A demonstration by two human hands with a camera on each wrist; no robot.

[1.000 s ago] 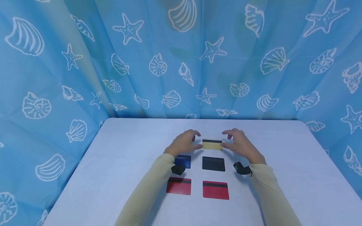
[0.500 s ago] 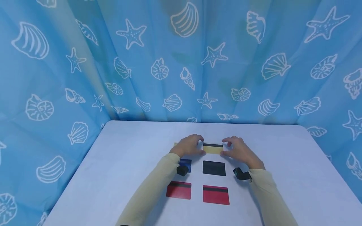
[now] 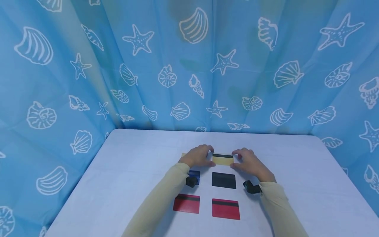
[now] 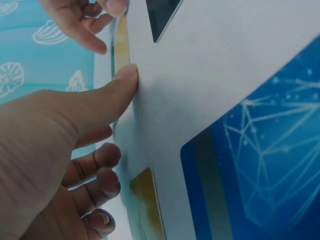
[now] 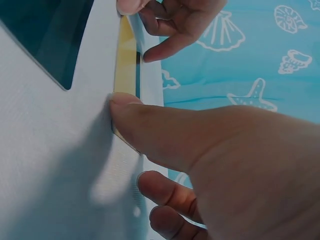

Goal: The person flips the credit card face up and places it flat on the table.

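A yellow magnetic-stripe card [image 3: 223, 161] lies in the back row on the white table, its dark stripe along the far edge. At its left end, my left hand [image 3: 199, 156] pinches it, thumb on the near edge and index finger towards the far edge. My right hand [image 3: 251, 163] pinches the right end the same way. In the right wrist view, the right thumb [image 5: 130, 107] covers part of the card's near edge. The remaining fingers of both hands curl loosely. A second yellow card [image 4: 147, 200] shows below the left fingers, mostly hidden in the head view.
In front of the hands lie a black card [image 3: 223, 180] and a blue card [image 3: 194, 173], the latter partly covered by the left wrist camera [image 3: 191, 181]. Two red cards [image 3: 186, 204] form the nearest row. A blue shell-print curtain [image 3: 165, 98] hangs behind the table.
The head view has tilted up, so everything sits lower in it. My left hand has shifted slightly right, its fingertips closer round the yellow card's left end. The card stays nearly in place.
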